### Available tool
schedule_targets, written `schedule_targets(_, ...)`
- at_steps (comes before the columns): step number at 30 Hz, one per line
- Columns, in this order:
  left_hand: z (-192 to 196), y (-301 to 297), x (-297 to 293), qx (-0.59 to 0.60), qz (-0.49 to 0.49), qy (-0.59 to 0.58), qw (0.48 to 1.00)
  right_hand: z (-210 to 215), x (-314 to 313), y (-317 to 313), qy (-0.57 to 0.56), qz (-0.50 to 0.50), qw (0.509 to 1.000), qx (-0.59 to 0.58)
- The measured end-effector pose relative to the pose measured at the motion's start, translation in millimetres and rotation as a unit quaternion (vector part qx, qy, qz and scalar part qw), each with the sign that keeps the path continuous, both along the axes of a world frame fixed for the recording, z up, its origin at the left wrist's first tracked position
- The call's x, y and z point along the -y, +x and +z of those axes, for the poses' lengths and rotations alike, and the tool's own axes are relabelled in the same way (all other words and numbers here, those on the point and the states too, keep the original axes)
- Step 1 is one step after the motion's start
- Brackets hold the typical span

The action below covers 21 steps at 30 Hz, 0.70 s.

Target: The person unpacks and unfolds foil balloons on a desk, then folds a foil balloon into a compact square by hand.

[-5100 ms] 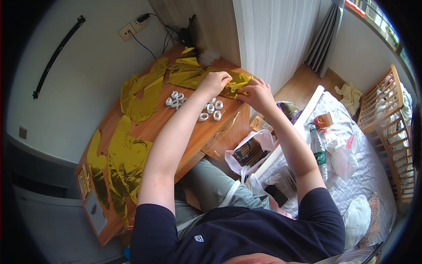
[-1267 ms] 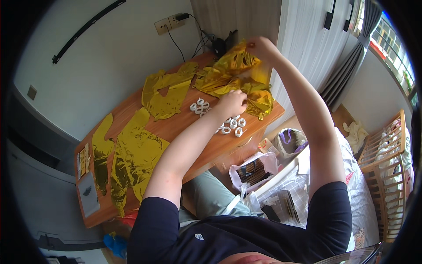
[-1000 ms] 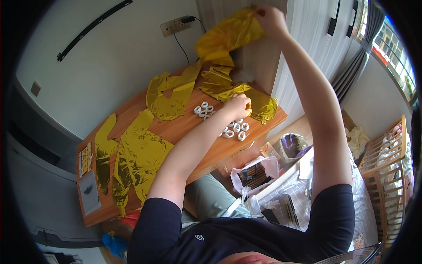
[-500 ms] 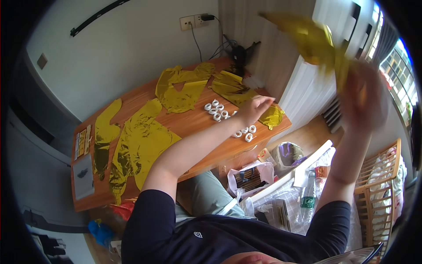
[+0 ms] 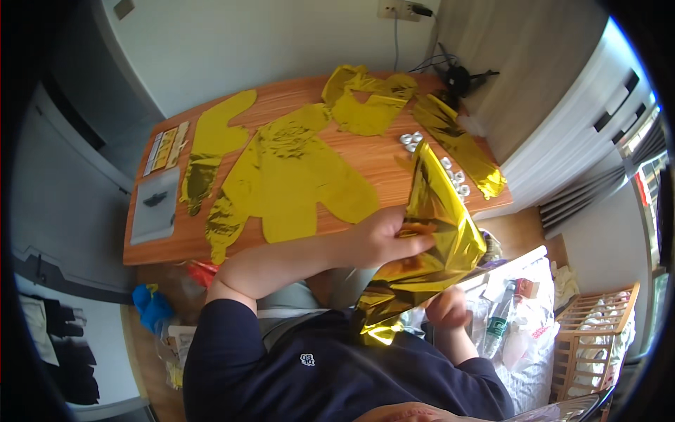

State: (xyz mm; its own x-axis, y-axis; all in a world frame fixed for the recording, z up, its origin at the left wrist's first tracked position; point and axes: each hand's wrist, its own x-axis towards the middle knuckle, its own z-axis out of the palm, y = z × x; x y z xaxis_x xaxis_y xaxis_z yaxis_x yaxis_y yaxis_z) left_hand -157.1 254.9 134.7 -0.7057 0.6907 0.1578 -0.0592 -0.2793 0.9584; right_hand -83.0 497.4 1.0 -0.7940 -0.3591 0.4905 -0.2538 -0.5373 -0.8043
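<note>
My left hand (image 5: 388, 239) is closed on a flat gold foil balloon (image 5: 439, 235), thumb in front; the foil hangs creased before my chest. My right hand (image 5: 448, 307) is curled beside the balloon's lower edge; whether it pinches the foil does not show. Beyond them on the wooden table (image 5: 351, 169) lie a large flat gold foil piece (image 5: 281, 176), a narrower one (image 5: 214, 133) to its left, a curved one (image 5: 369, 105) at the back and a long one (image 5: 460, 141) at the right. Several small white ribbon rolls (image 5: 460, 188) sit partly behind the held balloon.
A clear plastic sleeve (image 5: 156, 204) and a small printed card (image 5: 165, 149) lie at the table's left end. A black router (image 5: 458, 79) with cables stands at the back right corner. At my right are a plastic bottle (image 5: 498, 323) and a slatted wooden cot (image 5: 590, 330).
My right hand has come down from high on the right, where it held up gold foil, to near my chest. My left hand has left the ribbon rolls and now grips the balloon. The view has shifted.
</note>
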Motion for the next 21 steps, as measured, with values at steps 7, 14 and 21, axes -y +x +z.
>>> schedule_targets(7, -19, 66, 97, -0.038, 0.057, -0.010, 0.998, 27, 70, -79, -0.127, 0.185, 0.967, 0.124)
schedule_targets(14, -37, 45, 172, 0.044, 0.253, -0.001, 0.966, 97, 173, -168, -0.003, 0.110, 0.965, 0.237)
schedule_targets(21, -83, -48, 245, -0.120, 0.442, -0.078, 0.886, 88, 265, -259, 0.096, -0.021, 0.960, 0.261)
